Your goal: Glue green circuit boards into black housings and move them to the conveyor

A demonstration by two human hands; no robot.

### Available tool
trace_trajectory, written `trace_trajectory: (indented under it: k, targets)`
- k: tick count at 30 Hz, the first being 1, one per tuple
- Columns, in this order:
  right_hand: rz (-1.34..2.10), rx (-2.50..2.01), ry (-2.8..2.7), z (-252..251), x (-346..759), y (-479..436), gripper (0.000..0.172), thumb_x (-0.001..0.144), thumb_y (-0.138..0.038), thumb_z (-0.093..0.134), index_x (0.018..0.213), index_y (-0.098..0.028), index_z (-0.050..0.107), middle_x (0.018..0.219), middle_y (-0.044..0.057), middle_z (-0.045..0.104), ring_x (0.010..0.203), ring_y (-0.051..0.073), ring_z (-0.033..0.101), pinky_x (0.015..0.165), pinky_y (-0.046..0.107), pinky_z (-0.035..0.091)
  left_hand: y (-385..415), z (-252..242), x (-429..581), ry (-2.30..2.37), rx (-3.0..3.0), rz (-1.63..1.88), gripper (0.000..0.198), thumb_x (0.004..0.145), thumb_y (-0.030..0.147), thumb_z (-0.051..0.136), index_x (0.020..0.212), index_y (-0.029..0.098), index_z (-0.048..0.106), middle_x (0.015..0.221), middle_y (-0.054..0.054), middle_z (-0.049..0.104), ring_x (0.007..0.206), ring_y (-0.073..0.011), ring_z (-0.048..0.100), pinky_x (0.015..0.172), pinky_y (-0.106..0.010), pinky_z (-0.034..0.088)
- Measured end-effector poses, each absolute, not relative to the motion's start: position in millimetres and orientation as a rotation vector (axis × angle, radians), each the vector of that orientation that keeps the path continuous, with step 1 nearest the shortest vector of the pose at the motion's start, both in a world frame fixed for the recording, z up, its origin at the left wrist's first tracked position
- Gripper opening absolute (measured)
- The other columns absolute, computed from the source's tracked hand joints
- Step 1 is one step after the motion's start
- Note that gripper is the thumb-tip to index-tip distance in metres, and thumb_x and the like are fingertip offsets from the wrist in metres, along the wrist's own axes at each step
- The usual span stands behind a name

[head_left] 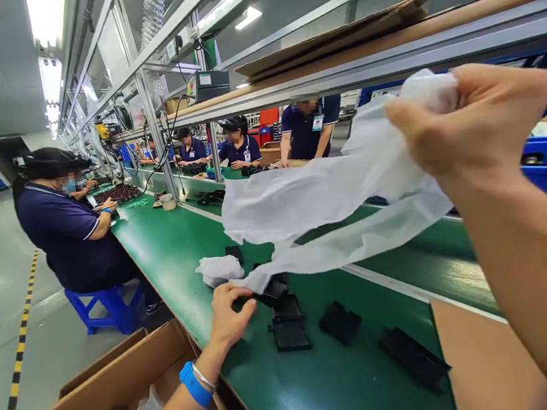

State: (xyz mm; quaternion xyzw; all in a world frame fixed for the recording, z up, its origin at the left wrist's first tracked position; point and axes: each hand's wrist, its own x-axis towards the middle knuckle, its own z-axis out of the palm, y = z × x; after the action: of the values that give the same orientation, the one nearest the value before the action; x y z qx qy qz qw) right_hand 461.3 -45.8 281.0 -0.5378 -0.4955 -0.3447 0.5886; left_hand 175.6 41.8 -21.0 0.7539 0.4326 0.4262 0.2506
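My right hand [473, 111] is raised on the right, its fingers closed on a bunched white wrapping sheet [297, 195]. From it the thin sheet stretches left and down across the bench in two strips. The lower strip ends at the fingertips of my left hand [230, 315], whose thumb stands apart from the fingers. Just beyond that hand lies a crumpled white wrapped bundle [220, 270]. A black plastic part [275, 289] sits partly beneath the strip's end. Nearer me are a black hinged-looking part [289, 327], a smaller black piece [340, 322] and a long black piece [414, 358].
An open cardboard box [98, 369] with white wrapped pieces stands below the green bench [278, 392]. Cardboard [485, 358] covers the right side. A co-worker [64, 219] sits on a blue stool [108, 307] at left; other people work across the bench. A metal shelf rail [337, 75] crosses overhead.
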Motion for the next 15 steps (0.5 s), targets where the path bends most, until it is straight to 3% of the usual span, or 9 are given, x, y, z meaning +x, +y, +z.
trace_trajectory:
  k: [2, 4, 6, 9, 12, 15]
  targets:
    - [-0.985, -1.424, -1.399, 273.4, 451.8, -43.2, 0.025, 0.072, -0.022, 0.055, 0.053, -0.025, 0.039, 0.060, 0.005, 0.040, 0.073, 0.025, 0.047, 0.069, 0.041, 0.034, 61.5, -14.2, 168.8, 1.311, 1.991, 1.270, 0.031, 0.075, 0.023, 0.065, 0.105, 0.023, 0.067, 0.120, -0.010, 0.057, 0.124, -0.0330, 0.043, 0.105, -0.055, 0.030]
    - [-0.909, -1.571, -1.819, 249.6, 431.1, -32.8, 0.014, 0.068, -0.011, 0.051, 0.057, -0.020, 0.048, 0.077, 0.013, 0.056, 0.090, 0.029, 0.051, 0.077, 0.042, 0.037, 84.7, -6.3, 161.9, 1.399, 1.949, 1.344, 0.043, 0.072, 0.019, 0.067, 0.114, 0.023, 0.063, 0.129, -0.011, 0.051, 0.130, -0.0368, 0.035, 0.106, -0.060, 0.024]
    - [-0.744, -1.560, -2.134, 211.1, 402.5, -17.2, 0.019, 0.064, -0.004, 0.051, 0.072, -0.019, 0.060, 0.093, 0.009, 0.063, 0.082, 0.021, 0.057, 0.067, 0.032, 0.040, 104.0, 0.1, 157.8, 1.390, 1.958, 1.362, 0.037, 0.073, 0.020, 0.071, 0.109, 0.021, 0.064, 0.127, -0.011, 0.053, 0.128, -0.0359, 0.038, 0.106, -0.059, 0.027]
    - [-0.471, -1.558, -2.432, 146.2, 359.0, 9.9, 0.035, 0.061, -0.012, 0.063, 0.095, -0.020, 0.065, 0.093, 0.005, 0.067, 0.068, 0.018, 0.060, 0.055, 0.026, 0.040, 116.1, 2.5, 158.9, 1.267, 2.012, 1.364, 0.020, 0.087, 0.030, 0.064, 0.102, 0.016, 0.064, 0.114, -0.008, 0.061, 0.111, -0.0257, 0.055, 0.098, -0.049, 0.042]
    - [-0.254, -1.590, -2.491, 104.4, 330.1, 35.4, 0.053, 0.068, -0.032, 0.071, 0.117, -0.017, 0.058, 0.096, 0.007, 0.068, 0.078, 0.021, 0.064, 0.060, 0.027, 0.046, 112.3, -2.7, 165.0, 1.132, 2.034, 1.415, 0.022, 0.092, 0.034, 0.058, 0.102, 0.015, 0.063, 0.110, -0.007, 0.063, 0.102, -0.0210, 0.060, 0.091, -0.044, 0.049]
    - [-0.098, -1.656, -2.426, 98.8, 317.8, 56.6, 0.033, 0.082, -0.040, 0.065, 0.106, -0.017, 0.062, 0.091, 0.004, 0.067, 0.081, 0.018, 0.063, 0.069, 0.030, 0.050, 105.8, -8.7, 169.3, 1.102, 1.974, 1.527, 0.021, 0.090, 0.034, 0.061, 0.100, 0.015, 0.064, 0.111, -0.007, 0.063, 0.108, -0.0226, 0.058, 0.095, -0.046, 0.046]
